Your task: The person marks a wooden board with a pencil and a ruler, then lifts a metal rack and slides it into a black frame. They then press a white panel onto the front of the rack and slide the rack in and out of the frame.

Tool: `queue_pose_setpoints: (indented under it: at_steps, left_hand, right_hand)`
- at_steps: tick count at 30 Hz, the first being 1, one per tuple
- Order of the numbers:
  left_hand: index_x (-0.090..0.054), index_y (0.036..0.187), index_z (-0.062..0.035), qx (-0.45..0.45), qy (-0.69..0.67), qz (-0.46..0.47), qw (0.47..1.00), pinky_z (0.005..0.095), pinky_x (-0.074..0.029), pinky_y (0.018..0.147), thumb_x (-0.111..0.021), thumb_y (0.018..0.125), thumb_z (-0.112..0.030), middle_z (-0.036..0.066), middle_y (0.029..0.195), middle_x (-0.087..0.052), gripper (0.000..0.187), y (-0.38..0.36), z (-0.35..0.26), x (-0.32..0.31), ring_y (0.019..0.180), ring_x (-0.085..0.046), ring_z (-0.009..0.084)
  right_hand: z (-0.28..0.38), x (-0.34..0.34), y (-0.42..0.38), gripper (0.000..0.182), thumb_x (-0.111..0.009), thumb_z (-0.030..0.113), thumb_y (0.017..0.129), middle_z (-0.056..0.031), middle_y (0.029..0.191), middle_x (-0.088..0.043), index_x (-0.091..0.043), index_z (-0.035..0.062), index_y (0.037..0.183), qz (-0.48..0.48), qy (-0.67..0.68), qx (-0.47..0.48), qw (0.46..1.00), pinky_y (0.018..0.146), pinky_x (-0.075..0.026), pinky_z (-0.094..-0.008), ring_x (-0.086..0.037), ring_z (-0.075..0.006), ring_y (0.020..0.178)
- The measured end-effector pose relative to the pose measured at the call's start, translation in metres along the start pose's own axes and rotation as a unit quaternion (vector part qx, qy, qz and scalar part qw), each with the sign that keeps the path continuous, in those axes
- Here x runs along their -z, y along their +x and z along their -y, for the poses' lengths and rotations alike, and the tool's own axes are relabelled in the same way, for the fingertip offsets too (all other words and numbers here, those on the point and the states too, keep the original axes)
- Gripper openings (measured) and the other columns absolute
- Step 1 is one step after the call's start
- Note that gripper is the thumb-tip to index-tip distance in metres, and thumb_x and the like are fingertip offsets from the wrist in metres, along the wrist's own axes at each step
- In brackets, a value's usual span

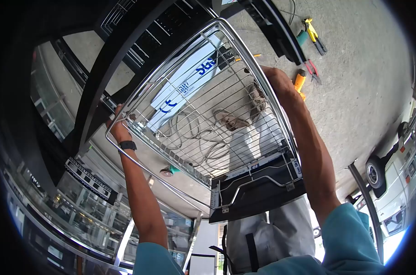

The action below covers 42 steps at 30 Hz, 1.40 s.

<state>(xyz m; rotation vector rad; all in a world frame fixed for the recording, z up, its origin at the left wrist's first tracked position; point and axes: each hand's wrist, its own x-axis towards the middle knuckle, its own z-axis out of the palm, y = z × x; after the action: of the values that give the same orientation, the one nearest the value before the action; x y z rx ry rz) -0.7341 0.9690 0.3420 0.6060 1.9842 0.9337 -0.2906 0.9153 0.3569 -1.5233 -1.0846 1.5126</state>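
Note:
A chrome wire basket [201, 123] with a dark front panel [258, 188] fills the middle of the view, tilted. My left hand [120, 126] is closed round the basket's left side near its rail; a dark watch sits on that wrist. At the upper right side of the basket, my right hand [272, 75] grips the frame, its fingers mostly hidden behind the rim. A white and blue printed sheet [185, 85] shows in the basket's upper left part. Through the wires my shoes and a coiled cable on the floor are visible.
Black cabinet frames [111, 55] stand at the upper left. On the concrete floor [354, 78] lie yellow-handled pliers [312, 31], red-handled pliers [312, 68] and an orange tool [300, 81]. Glass cases [91, 206] stand at the lower left, a white vehicle [398, 169] at the right.

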Motion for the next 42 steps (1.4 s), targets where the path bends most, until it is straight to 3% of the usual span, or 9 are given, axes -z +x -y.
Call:
queue_pose_setpoints:
  at_steps: [3,5,7,9,11,19,28,34,42]
  left_hand:
    - [-0.056,0.074,0.005,-0.066,0.014,-0.047,0.997,0.0329,-0.049,0.042,-0.072,0.071,-0.018,0.013,0.071,-0.053,0.029,0.003,0.005,-0.004,0.052,-0.055,0.0217]
    - [-0.054,0.079,0.0073,-0.026,0.004,0.002,1.0,0.0316,-0.049,0.042,-0.073,0.071,-0.02,0.014,0.071,-0.054,0.034,-0.008,-0.007,-0.006,0.052,-0.054,0.0213]
    - [-0.053,0.089,0.008,-0.024,0.005,-0.034,0.999,0.0322,-0.049,0.042,-0.072,0.072,-0.021,0.015,0.072,-0.056,0.039,-0.009,-0.005,-0.008,0.055,-0.055,0.021]
    - [-0.048,0.105,0.0059,0.025,0.013,-0.025,0.999,0.0316,-0.049,0.042,-0.073,0.071,-0.02,0.016,0.084,-0.058,0.05,0.02,0.02,0.014,0.057,-0.056,0.0201]
    - [-0.054,0.103,0.0068,-0.123,0.008,-0.064,0.99,0.0303,-0.048,0.058,-0.072,0.072,-0.019,0.012,0.094,-0.058,0.044,-0.002,0.005,-0.006,0.077,-0.054,0.0196]
    - [-0.036,0.127,0.0016,0.002,0.029,-0.071,0.997,0.0313,-0.052,0.053,-0.072,0.069,-0.023,0.016,0.11,-0.052,0.073,-0.015,-0.01,-0.007,0.082,-0.057,0.0226]
    - [-0.066,0.082,0.0027,0.079,0.035,-0.101,0.991,0.0283,-0.051,0.061,-0.069,0.072,-0.018,0.012,0.09,-0.061,0.024,-0.014,-0.017,-0.004,0.075,-0.059,0.019]
    - [-0.064,0.097,-0.0013,0.08,-0.04,-0.021,0.996,0.0307,-0.052,0.054,-0.068,0.075,-0.02,0.009,0.089,-0.059,0.029,0.002,0.003,0.008,0.064,-0.057,0.0199]
    - [-0.06,0.089,-0.0071,0.131,-0.047,-0.025,0.99,0.0287,-0.05,0.049,-0.074,0.069,-0.028,0.009,0.075,-0.055,0.033,0.001,0.0,0.0,0.058,-0.056,0.0178]
  right_hand:
    - [-0.028,0.013,0.014,0.03,-0.042,0.019,0.088,-0.0048,0.079,-0.062,-0.063,-0.0011,0.093,0.097,-0.114,0.007,0.989,0.064,-0.044,-0.0213,-0.055,-0.006,0.071]
    - [-0.018,0.005,0.018,0.027,-0.052,0.023,0.088,-0.0026,0.08,-0.062,-0.064,-0.0007,0.093,0.013,0.27,-0.282,0.92,0.063,-0.043,-0.023,-0.055,-0.008,0.07]
    - [0.001,-0.001,0.019,0.019,-0.056,0.024,0.085,0.0036,0.064,-0.05,-0.06,0.0061,0.08,-0.039,0.263,-0.335,0.904,0.043,-0.034,-0.0216,-0.042,-0.0041,0.048]
    - [-0.006,0.0,0.017,0.023,-0.056,0.029,0.086,0.0029,0.065,-0.05,-0.058,0.0078,0.078,-0.001,0.283,-0.26,0.923,0.046,-0.034,-0.0207,-0.044,-0.0044,0.054]
    - [0.014,-0.003,0.01,0.023,-0.055,0.024,0.085,0.0026,0.071,-0.055,-0.062,0.0021,0.089,-0.033,0.193,-0.212,0.957,0.052,-0.037,-0.0212,-0.048,-0.0051,0.058]
    - [-0.003,0.003,0.012,0.019,-0.048,0.017,0.078,-0.0006,0.061,-0.05,-0.057,0.0001,0.076,0.023,0.011,-0.143,0.989,0.048,-0.036,-0.0257,-0.047,-0.0092,0.055]
    - [-0.011,0.001,0.023,0.027,-0.049,0.026,0.08,-0.0069,0.058,-0.051,-0.058,0.0003,0.079,0.032,-0.077,-0.137,0.987,0.053,-0.038,-0.0314,-0.049,-0.0156,0.056]
    - [0.003,-0.003,0.03,0.021,-0.048,0.018,0.083,-0.0028,0.06,-0.049,-0.058,0.0008,0.075,-0.007,0.044,-0.269,0.962,0.054,-0.038,-0.0292,-0.045,-0.01,0.058]
    - [0.011,0.005,0.019,0.023,-0.05,0.02,0.083,-0.0012,0.065,-0.052,-0.06,-0.0007,0.081,0.025,-0.062,-0.171,0.983,0.055,-0.039,-0.0271,-0.046,-0.0091,0.061]
